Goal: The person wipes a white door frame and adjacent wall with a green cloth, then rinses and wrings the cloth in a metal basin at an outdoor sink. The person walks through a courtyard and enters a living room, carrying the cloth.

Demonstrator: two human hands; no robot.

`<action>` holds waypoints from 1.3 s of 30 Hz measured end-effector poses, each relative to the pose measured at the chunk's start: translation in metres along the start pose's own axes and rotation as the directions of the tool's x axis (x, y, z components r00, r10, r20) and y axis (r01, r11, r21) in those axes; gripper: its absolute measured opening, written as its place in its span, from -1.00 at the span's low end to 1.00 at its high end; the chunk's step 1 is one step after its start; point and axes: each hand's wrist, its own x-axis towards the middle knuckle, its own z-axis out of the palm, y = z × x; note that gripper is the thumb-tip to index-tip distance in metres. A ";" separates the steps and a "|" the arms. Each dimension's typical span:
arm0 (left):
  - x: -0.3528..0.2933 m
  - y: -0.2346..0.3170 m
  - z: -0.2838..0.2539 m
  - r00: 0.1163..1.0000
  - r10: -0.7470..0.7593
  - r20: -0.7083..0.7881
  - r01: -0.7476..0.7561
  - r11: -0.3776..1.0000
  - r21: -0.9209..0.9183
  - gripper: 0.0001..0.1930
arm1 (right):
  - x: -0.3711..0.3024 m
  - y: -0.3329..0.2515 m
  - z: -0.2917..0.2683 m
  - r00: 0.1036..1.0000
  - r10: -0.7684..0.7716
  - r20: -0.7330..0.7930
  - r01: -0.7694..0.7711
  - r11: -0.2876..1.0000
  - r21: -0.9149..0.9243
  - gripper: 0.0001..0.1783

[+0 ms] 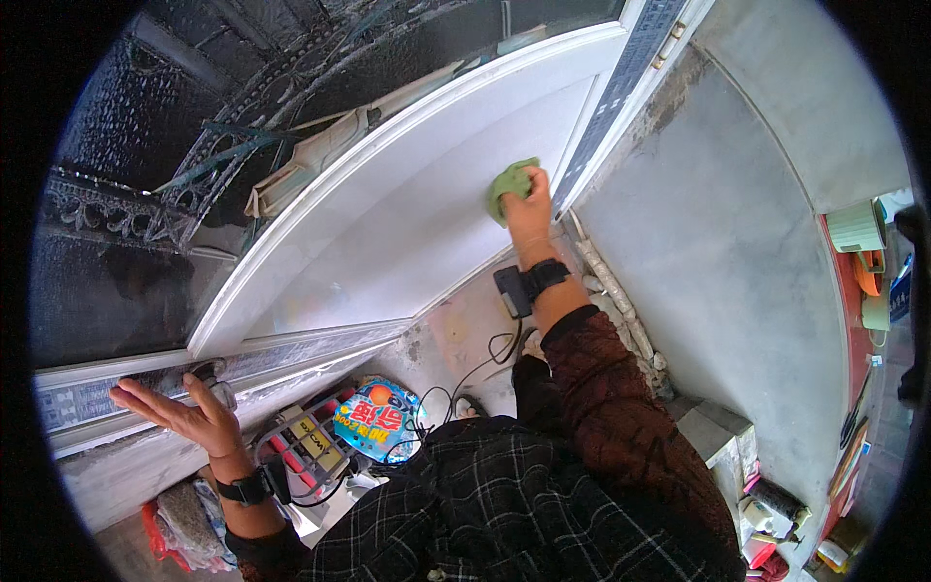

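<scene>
At the far left, a dark, glossy pane (pixel 107 301) stood above a bundle of cloths (pixel 184 514) heaped low down. The left hand (pixel 189 422) was raised just beside a round metallic knob (pixel 208 371), its grip released and its fingers stretched out (whether the thumb touched the knob, I could not tell). A black strap (pixel 244 487) circled that wrist. Next came a grey-framed carrier (pixel 308 436) with a yellow label, then a bright blue package (pixel 376 419) just beside it, and a loose black cable (pixel 464 376).

Above these spread the white door panel (pixel 388 228). Near its right end, the green cloth (pixel 504 184) lay bunched against the surface, and the right hand (pixel 528 215) had its grip closed on it, the arm reaching out in a dark red quilted sleeve (pixel 621 407). Farther right rose a grey wall (pixel 698 213), and near the right edge a pale green container (pixel 855 229) stood beside an orange one (pixel 866 276).
</scene>
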 end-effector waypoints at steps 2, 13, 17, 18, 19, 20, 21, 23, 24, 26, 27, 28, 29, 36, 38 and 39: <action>-0.001 0.000 0.000 1.000 -0.025 -0.003 0.025 1.000 -0.014 -0.19 | -0.021 0.011 0.012 0.996 -0.023 0.089 0.029 0.998 -0.058 -0.57; -0.002 -0.001 -0.001 0.999 0.031 -0.043 -0.035 0.993 -0.115 -0.21 | -0.202 0.076 0.049 0.711 0.231 0.664 0.084 0.910 -0.407 -0.61; -0.004 -0.006 0.000 0.995 0.059 -0.076 -0.068 0.990 -0.123 -0.17 | -0.222 0.082 0.015 0.719 0.349 0.601 -0.014 0.872 -0.490 -0.62; -0.004 -0.007 0.000 0.995 0.059 -0.081 -0.069 0.990 -0.122 -0.16 | -0.224 0.082 0.005 0.722 0.411 0.556 -0.086 0.852 -0.517 -0.61; -0.004 -0.008 0.000 0.997 0.036 -0.073 -0.046 0.989 -0.143 -0.16 | -0.226 0.081 -0.005 0.721 0.472 0.508 -0.206 0.845 -0.493 -0.61; -0.004 -0.008 0.000 0.993 0.067 -0.098 -0.082 0.983 -0.161 -0.16 | -0.225 0.080 -0.017 0.701 0.548 0.455 -0.356 0.823 -0.442 -0.60; -0.005 -0.009 -0.001 0.994 0.057 -0.092 -0.071 0.984 -0.165 -0.17 | -0.222 0.080 -0.028 0.736 0.578 0.351 -0.356 0.772 -0.526 -0.60; -0.005 -0.010 -0.003 0.996 0.037 -0.083 -0.051 0.984 -0.170 -0.17 | -0.216 0.078 -0.070 0.784 0.463 0.413 -0.110 0.760 -0.641 -0.57; -0.006 -0.010 -0.004 0.996 0.030 -0.082 -0.045 0.982 -0.184 -0.19 | -0.214 0.075 -0.098 0.770 0.294 0.566 0.181 0.750 -0.636 -0.54; -0.007 -0.013 -0.007 0.997 0.045 -0.067 -0.059 0.975 -0.213 -0.23 | -0.209 0.075 -0.134 0.843 0.311 0.439 0.003 0.813 -0.582 -0.53; -0.008 -0.015 -0.010 0.996 0.058 -0.061 -0.071 0.970 -0.232 -0.25 | -0.207 0.075 -0.146 0.816 0.466 0.341 -0.382 0.879 -0.286 -0.53; -0.009 -0.017 -0.012 0.997 0.062 -0.043 -0.070 0.969 -0.237 -0.26 | -0.209 0.072 -0.157 0.769 0.604 0.211 -0.636 0.757 0.148 -0.52; -0.009 -0.019 -0.013 0.998 0.065 -0.020 -0.067 0.971 -0.228 -0.28 | -0.211 0.065 -0.173 0.616 0.762 0.198 -0.745 0.482 0.462 -0.52; -0.017 -0.028 -0.010 0.984 0.177 -0.004 -0.175 0.970 -0.167 -0.32 | -0.201 0.025 -0.191 0.674 0.734 0.085 -0.621 0.500 0.604 -0.52; -0.019 -0.025 -0.005 0.986 0.166 -0.010 -0.166 0.972 -0.164 -0.31 | -0.181 0.023 -0.195 0.688 0.724 0.055 -0.572 0.494 0.654 -0.53; -0.020 -0.024 -0.002 0.986 0.167 -0.010 -0.167 0.976 -0.137 -0.32 | -0.169 0.023 -0.198 0.687 0.725 0.038 -0.532 0.466 0.707 -0.53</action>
